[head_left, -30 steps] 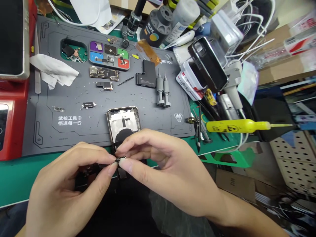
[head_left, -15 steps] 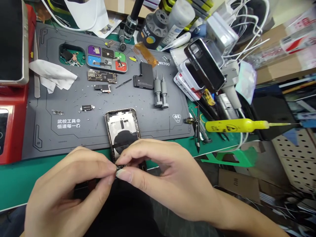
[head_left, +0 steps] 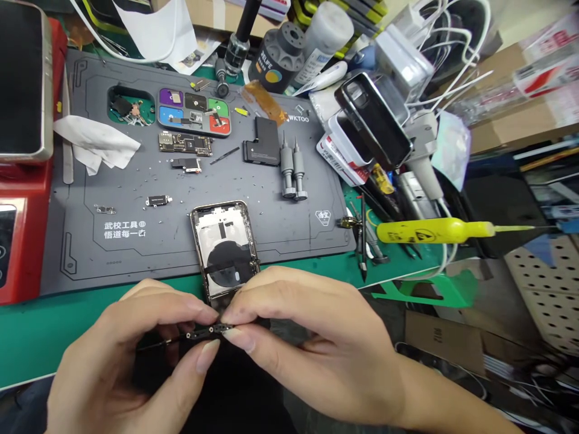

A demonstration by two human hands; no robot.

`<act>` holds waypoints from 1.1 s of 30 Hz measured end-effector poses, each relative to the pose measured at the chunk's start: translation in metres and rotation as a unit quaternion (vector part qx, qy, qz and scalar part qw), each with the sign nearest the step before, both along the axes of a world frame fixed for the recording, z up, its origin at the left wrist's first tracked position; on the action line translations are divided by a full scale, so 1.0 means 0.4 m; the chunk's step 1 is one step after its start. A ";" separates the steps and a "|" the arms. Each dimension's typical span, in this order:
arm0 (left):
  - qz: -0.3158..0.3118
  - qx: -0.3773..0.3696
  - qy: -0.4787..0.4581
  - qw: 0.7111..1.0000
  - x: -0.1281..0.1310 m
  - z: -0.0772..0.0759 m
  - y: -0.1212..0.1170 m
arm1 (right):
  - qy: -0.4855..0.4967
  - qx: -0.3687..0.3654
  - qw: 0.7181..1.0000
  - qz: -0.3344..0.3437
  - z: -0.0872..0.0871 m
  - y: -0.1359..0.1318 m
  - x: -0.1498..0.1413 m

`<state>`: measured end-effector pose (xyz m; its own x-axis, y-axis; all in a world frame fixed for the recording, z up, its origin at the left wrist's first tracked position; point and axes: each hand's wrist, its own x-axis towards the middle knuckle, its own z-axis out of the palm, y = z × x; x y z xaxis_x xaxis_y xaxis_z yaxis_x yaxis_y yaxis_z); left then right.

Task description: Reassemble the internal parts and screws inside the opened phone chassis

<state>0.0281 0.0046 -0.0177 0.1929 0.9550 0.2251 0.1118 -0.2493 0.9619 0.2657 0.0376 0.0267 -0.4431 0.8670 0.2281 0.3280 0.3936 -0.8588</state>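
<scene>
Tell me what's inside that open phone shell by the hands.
Inside the phone shell, a pale panel and a round black disc show. The right hand hides part of the near end, so what lies there can't be seen.

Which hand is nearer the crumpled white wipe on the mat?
Left. The left hand is apart from the white wipe, on its near side; the right hand is farther away, to its right.

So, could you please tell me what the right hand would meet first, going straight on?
Past the small black part it pinches, the right hand would probably meet the left hand first, though depth is unclear.
</scene>
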 end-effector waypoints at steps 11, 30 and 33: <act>-0.027 0.029 0.052 0.998 0.000 0.013 0.006 | -0.005 -0.033 0.999 -0.032 0.008 -0.001 -0.010; 0.003 -0.032 0.121 0.992 0.035 0.023 0.017 | 0.131 -0.433 0.885 -0.113 0.030 0.016 -0.009; 0.005 -0.031 0.120 0.992 0.036 0.023 0.018 | 0.123 -0.437 0.884 -0.114 0.032 0.020 -0.005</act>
<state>0.0427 0.0118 -0.0083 0.2248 0.9678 0.1136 0.3422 -0.1876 0.9207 0.2638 0.0455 0.0393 -0.2651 0.8201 -0.5071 0.0753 -0.5067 -0.8588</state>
